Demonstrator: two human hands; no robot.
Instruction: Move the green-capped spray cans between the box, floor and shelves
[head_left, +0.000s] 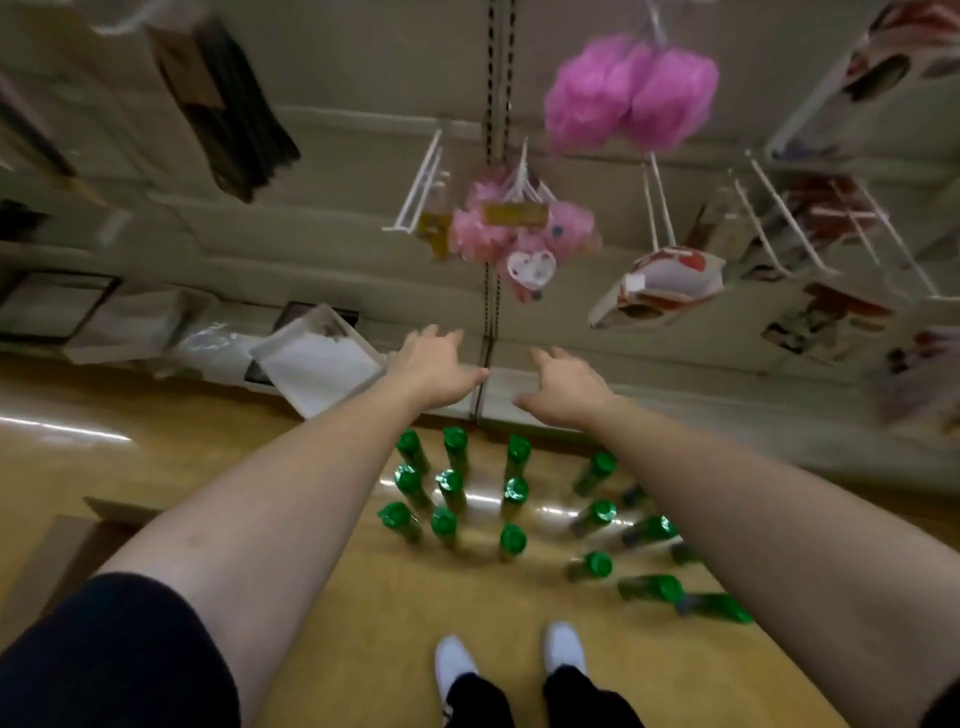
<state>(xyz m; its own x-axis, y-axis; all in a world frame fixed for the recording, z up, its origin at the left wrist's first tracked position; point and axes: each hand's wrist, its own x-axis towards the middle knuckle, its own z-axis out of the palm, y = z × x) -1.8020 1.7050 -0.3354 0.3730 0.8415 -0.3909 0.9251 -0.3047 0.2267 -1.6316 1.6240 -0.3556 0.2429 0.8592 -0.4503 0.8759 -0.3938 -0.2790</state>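
Note:
Both arms reach forward toward a beige shop shelf wall. My left hand (434, 366) is stretched out with fingers spread and holds nothing. My right hand (563, 384) is beside it, fingers loosely extended, also holding nothing. Both hands hover just below a bunch of pink bath sponges (519, 228) hanging on a white hook. Below my arms, several green-capped bottles (452, 483) stand upright on the wooden floor, with a few lying tilted at the right (652, 587).
A larger pink sponge pair (631, 91) hangs higher up. White wire hooks (421, 182) and packaged goods (660, 288) jut out at right. A white box (319, 358) leans against the shelf base at left. My white shoes (454, 660) stand near the bottles.

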